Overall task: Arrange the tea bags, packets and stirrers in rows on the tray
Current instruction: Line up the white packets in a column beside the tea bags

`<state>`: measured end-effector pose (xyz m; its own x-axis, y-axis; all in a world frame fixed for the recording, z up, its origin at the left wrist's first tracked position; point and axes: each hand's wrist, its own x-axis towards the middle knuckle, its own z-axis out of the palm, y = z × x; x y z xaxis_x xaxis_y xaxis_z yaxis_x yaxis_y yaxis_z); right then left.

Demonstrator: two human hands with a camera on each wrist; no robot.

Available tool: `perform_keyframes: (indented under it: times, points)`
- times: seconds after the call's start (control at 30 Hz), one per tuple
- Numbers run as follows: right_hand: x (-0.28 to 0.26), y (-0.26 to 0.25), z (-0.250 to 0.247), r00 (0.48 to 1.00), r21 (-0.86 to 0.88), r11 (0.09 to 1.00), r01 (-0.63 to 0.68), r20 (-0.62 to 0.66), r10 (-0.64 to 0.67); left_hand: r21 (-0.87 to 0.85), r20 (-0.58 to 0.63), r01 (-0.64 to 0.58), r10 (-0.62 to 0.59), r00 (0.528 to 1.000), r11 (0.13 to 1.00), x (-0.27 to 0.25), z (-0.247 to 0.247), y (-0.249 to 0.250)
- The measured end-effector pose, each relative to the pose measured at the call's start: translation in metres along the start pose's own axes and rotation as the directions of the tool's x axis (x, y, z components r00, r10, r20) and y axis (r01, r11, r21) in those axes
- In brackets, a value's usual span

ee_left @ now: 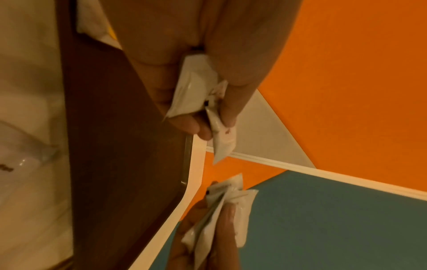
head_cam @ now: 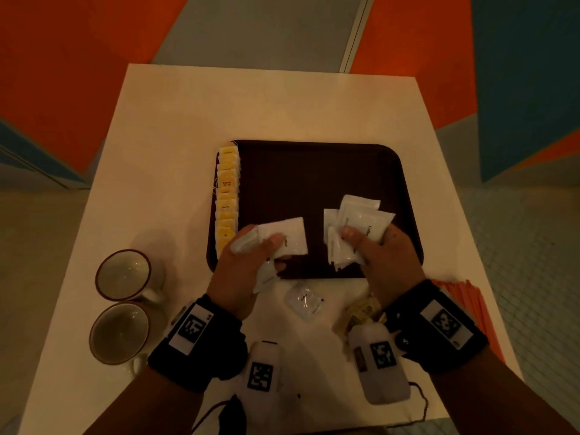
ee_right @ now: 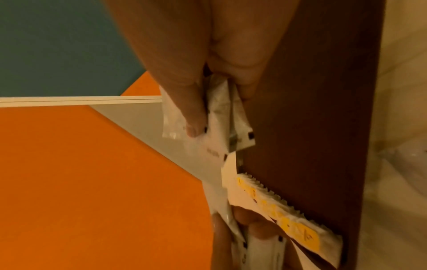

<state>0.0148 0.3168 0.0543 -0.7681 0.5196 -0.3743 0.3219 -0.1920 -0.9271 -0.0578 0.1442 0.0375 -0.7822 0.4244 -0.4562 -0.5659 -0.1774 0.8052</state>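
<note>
A dark brown tray (head_cam: pixel 314 171) lies on the white table. A row of yellow tea bags (head_cam: pixel 227 196) runs along its left edge, also visible in the right wrist view as tea bags (ee_right: pixel 289 217). My left hand (head_cam: pixel 251 255) grips a few white packets (head_cam: pixel 288 237) over the tray's near left part; the left wrist view shows those packets (ee_left: pixel 196 87) pinched between thumb and fingers. My right hand (head_cam: pixel 376 246) holds a fanned bunch of white packets (head_cam: pixel 357 221) over the tray's near right part, and the bunch (ee_right: pixel 221 118) shows in the right wrist view. One clear packet (head_cam: pixel 306 301) lies on the table.
Two empty mugs (head_cam: pixel 124 274) stand at the table's left front. Orange stirrers (head_cam: pixel 464 296) lie at the right edge behind my right wrist. A crumpled wrapper (head_cam: pixel 361 312) sits near the front. The tray's middle and far part hold nothing.
</note>
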Motion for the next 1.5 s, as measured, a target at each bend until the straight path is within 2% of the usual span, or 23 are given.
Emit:
perform_keyframes:
  times: [0.1,0.17,0.23,0.33,0.43,0.5,0.53,0.6,0.67,0.77,0.83,0.9,1.0,1.07,1.13,1.23,1.33,1.43,1.5]
  points:
    - [-0.011,0.001,0.003,0.979,-0.009,0.996,-0.086,0.182,0.086,-0.049,-0.07,0.006,-0.01,0.997,0.999,0.004,-0.001,-0.003]
    - [-0.019,0.004,0.015,0.968,0.001,0.997,-0.079,0.241,0.077,-0.051,-0.005,0.036,-0.036,0.999,0.998,0.002,0.006,-0.006]
    - [-0.019,0.005,0.022,0.975,-0.022,0.999,-0.024,0.221,0.029,-0.01,0.084,0.076,-0.075,0.994,0.997,0.0,0.012,-0.009]
    - [-0.006,-0.009,0.014,0.96,-0.115,0.993,-0.001,0.278,0.033,-0.009,0.162,0.203,-0.199,0.967,0.979,0.003,0.008,-0.009]
    - [0.01,-0.026,0.004,0.858,-0.395,0.917,0.058,0.489,0.156,-0.032,0.202,0.291,-0.279,0.939,0.956,0.007,-0.001,-0.005]
    - [0.015,-0.032,0.009,0.788,-0.541,0.829,0.142,0.568,0.235,0.022,0.252,0.322,-0.316,0.915,0.947,0.007,0.0,-0.005]
    - [0.016,-0.032,0.013,0.772,-0.571,0.803,0.172,0.585,0.25,0.056,0.279,0.325,-0.327,0.903,0.944,0.006,0.002,-0.007]
    - [0.019,-0.03,0.02,0.791,-0.592,0.775,0.222,0.574,0.212,0.072,0.312,0.307,-0.314,0.897,0.949,0.003,0.008,-0.008]
    - [0.02,-0.026,0.022,0.846,-0.546,0.817,0.187,0.512,0.148,0.011,0.286,0.267,-0.259,0.923,0.964,0.005,0.008,-0.011]
    - [0.017,-0.019,0.022,0.902,-0.261,0.965,-0.024,0.411,0.133,-0.074,0.185,0.188,-0.172,0.968,0.979,0.009,0.005,-0.009]
    - [0.013,-0.015,0.021,0.91,-0.033,0.984,-0.173,0.377,0.172,-0.082,0.129,0.132,-0.121,0.984,0.988,0.01,0.002,-0.009]
    - [0.01,-0.012,0.021,0.908,0.09,0.965,-0.248,0.37,0.199,-0.091,0.102,0.056,-0.046,0.994,0.994,0.009,0.0,-0.006]
    - [0.006,-0.008,0.021,0.92,0.094,0.969,-0.227,0.349,0.181,-0.059,0.131,-0.047,0.054,0.99,0.997,0.006,0.0,-0.001]
    - [0.005,-0.007,0.022,0.923,0.106,0.972,-0.212,0.348,0.163,-0.016,0.162,-0.073,0.075,0.984,0.997,0.006,0.003,0.001]
    - [0.005,-0.007,0.022,0.928,0.115,0.973,-0.199,0.342,0.149,0.004,0.128,-0.088,0.086,0.988,0.996,0.007,0.003,0.0]
    - [0.008,-0.01,0.012,0.953,0.176,0.964,-0.2,0.265,0.15,-0.06,0.024,-0.103,0.104,0.994,0.993,0.008,0.001,0.0]
    - [0.003,-0.011,0.003,0.941,0.211,0.95,-0.232,0.296,0.164,-0.127,-0.019,-0.095,0.093,0.995,0.987,0.008,0.0,0.001]
    - [-0.012,-0.008,0.009,0.932,0.112,0.979,-0.168,0.342,0.121,-0.129,0.032,-0.051,0.056,0.998,0.99,0.006,0.005,-0.003]
    - [-0.016,-0.005,0.015,0.945,0.078,0.99,-0.121,0.315,0.09,-0.12,0.085,0.016,-0.006,0.996,0.993,0.002,0.009,-0.007]
